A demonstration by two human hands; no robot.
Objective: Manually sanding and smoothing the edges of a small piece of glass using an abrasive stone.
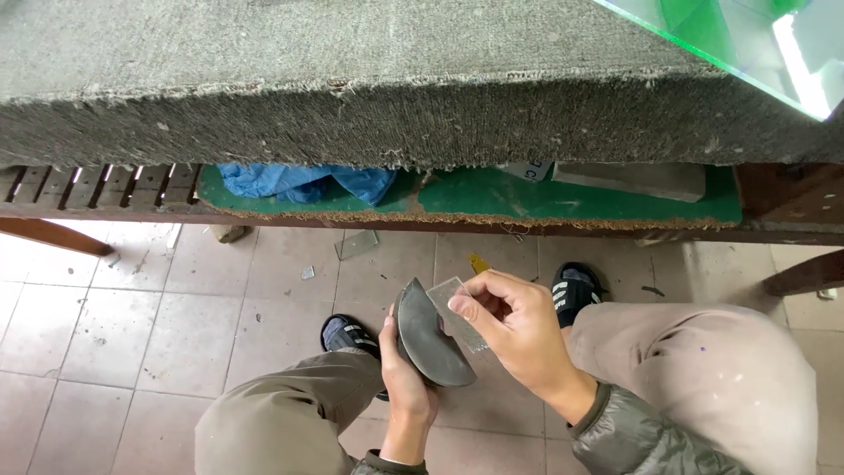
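Left hand [406, 374] clasping a dark curved stone [428, 339], right hand [519, 330] pinching a clear glass piece [459, 310]; bare fingers risked cuts, had glass slipped.

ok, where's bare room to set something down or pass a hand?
Bare floor tiles left of the left knee, below the wooden slats. The green shelf is free between the blue cloth and grey block. Crowded between the knees: left hand holds a dark curved stone, right hand a clear glass piece.

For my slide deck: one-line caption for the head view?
Left hand holds a dark curved stone; right hand presses a small glass piece to it.
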